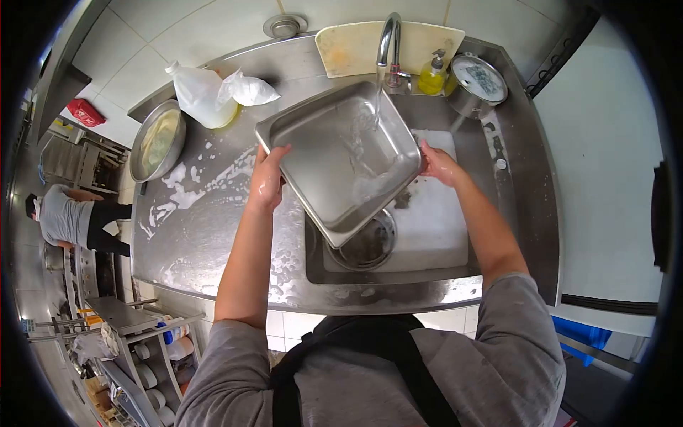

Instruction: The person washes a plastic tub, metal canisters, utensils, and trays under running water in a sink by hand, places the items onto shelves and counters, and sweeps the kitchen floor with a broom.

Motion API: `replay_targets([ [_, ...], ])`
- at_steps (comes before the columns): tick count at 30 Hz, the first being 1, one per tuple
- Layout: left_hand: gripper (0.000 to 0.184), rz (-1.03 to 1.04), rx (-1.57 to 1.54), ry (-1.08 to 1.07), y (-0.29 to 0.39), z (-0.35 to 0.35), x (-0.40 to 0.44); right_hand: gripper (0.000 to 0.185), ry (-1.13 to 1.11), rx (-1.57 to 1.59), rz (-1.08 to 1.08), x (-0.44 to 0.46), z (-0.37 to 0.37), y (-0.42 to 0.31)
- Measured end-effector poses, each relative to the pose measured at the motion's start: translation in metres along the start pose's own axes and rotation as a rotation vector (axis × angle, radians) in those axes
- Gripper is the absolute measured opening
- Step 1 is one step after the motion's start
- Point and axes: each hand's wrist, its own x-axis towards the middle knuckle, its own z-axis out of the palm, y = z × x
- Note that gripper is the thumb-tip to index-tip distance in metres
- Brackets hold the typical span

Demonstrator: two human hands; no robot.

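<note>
A rectangular steel pan point(320, 156) is held tilted over the sink point(455, 263), its lower corner toward me. My left hand point(268, 176) grips its left rim, thumb over the edge. On the right rim my right hand point(440, 164) is closed, with its fingers partly hidden behind the pan. Water from the curved faucet point(388, 43) runs into the pan's upper right part, and some water and suds lie along its right side. Below, white foam point(434, 228) fills much of the sink, beside a round metal vessel point(368, 245) partly hidden by the pan.
A metal bowl point(158, 141), a white jug point(196, 92) and a plastic bag point(249, 88) stand at the left. Behind are a cutting board point(348, 50), a yellow soap bottle point(432, 75) and a lidded pot point(478, 82). Another person point(67, 217) is far left.
</note>
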Motion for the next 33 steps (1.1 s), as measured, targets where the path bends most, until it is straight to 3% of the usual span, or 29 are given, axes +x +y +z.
replay_targets([
  [1,0.036,-0.007,-0.057,-0.026,-0.003,0.006,0.005,0.042,-0.024,0.326,0.04,-0.01,-0.002,0.001],
  [2,0.034,-0.014,-0.115,-0.051,-0.006,0.013,0.012,0.042,-0.018,0.316,0.042,-0.015,-0.01,0.002],
  [4,0.033,-0.039,-0.185,-0.079,-0.03,0.015,0.034,0.039,0.213,0.203,-0.111,-0.035,-0.025,-0.005],
  [6,0.033,-0.221,-0.36,-0.158,-0.051,0.025,0.052,0.04,0.192,0.329,-0.138,-0.067,-0.034,-0.034],
  [8,0.035,-0.217,-0.509,-0.194,-0.078,0.04,0.072,0.044,0.171,0.293,-0.224,-0.091,-0.041,-0.057],
  [12,0.039,-0.33,-0.693,-0.237,-0.111,0.094,0.09,0.053,0.248,-0.094,-0.513,-0.154,-0.044,-0.094],
  [14,0.035,-0.302,-0.595,-0.163,-0.15,0.118,0.113,0.055,0.333,-0.25,-0.533,-0.185,-0.037,-0.107],
  [15,0.03,-0.193,-0.587,-0.108,-0.139,0.139,0.098,0.058,0.414,-0.394,-0.557,-0.197,-0.033,-0.109],
  [16,0.032,-0.162,-0.564,-0.158,-0.155,0.148,0.113,0.058,0.42,-0.4,-0.552,-0.206,-0.029,-0.109],
  [18,0.03,0.073,-0.108,-0.096,-0.189,0.162,0.145,0.058,0.48,-0.637,-0.633,-0.222,-0.019,-0.107],
  [19,0.03,0.071,-0.11,-0.1,-0.175,0.166,0.14,0.06,0.506,-0.724,-0.596,-0.229,-0.013,-0.105],
  [21,0.031,0.278,0.857,-0.34,-0.137,0.168,0.133,0.062,0.562,-0.753,-0.585,-0.235,-0.005,-0.087],
  [24,0.038,0.413,1.126,-0.292,-0.091,0.194,0.136,0.062,0.645,-0.769,-0.556,-0.235,-0.003,-0.062],
  [27,0.04,0.482,1.169,-0.289,-0.043,0.214,0.131,0.059,0.714,-0.582,-0.559,-0.223,-0.006,-0.038],
  [29,0.041,0.625,1.269,-0.422,-0.016,0.22,0.125,0.057,0.662,-0.146,-0.529,-0.212,-0.003,-0.023],
  [30,0.041,0.628,1.274,-0.419,-0.013,0.215,0.129,0.057,0.661,-0.142,-0.533,-0.206,-0.002,-0.013],
  [32,0.038,0.849,1.382,-0.518,-0.005,0.195,0.143,0.051,0.562,0.363,-0.39,-0.193,0.002,0.009],
  [33,0.045,0.749,1.526,-0.569,0.002,0.184,0.15,0.051,0.558,0.369,-0.396,-0.188,0.007,0.018],
])
